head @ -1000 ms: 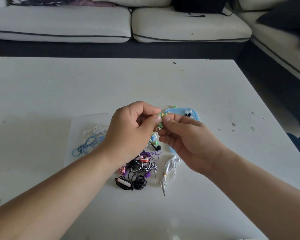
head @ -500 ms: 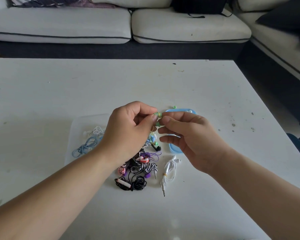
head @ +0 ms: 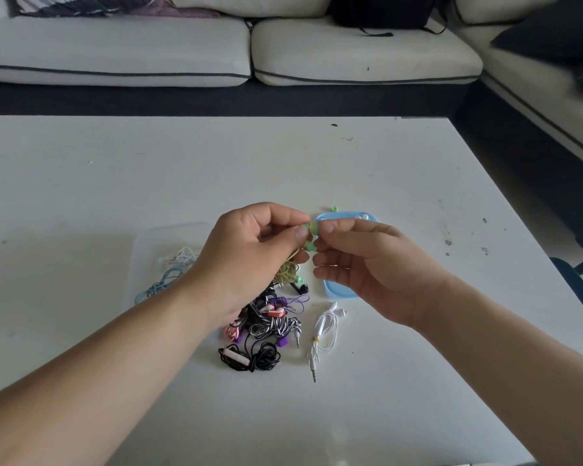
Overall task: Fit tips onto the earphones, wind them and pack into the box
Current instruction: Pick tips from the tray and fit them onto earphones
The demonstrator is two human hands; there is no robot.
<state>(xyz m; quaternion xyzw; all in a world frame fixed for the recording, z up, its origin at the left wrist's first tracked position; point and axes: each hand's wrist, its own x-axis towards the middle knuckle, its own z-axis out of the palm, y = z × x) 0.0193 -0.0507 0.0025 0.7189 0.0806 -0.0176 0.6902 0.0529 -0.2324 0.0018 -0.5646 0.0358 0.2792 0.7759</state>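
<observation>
From the head camera, a small green earbud (head: 309,227) with a yellowish cord (head: 287,271) is held up over the white table (head: 418,169). One end is pinched by the curled thumb and finger of the left hand (head: 249,260). The other end is pinched by the fingertips of the right hand (head: 364,260). The cord is seen hanging under the left hand. The clear box (head: 155,240) is seen further left, on the table.

Saw bare left hand (head: 249,260) and bare right hand (head: 374,274), forearms bare out to frame edge. Nails cut short, left thumbnail plainly visible. Faint creases at wrists.
</observation>
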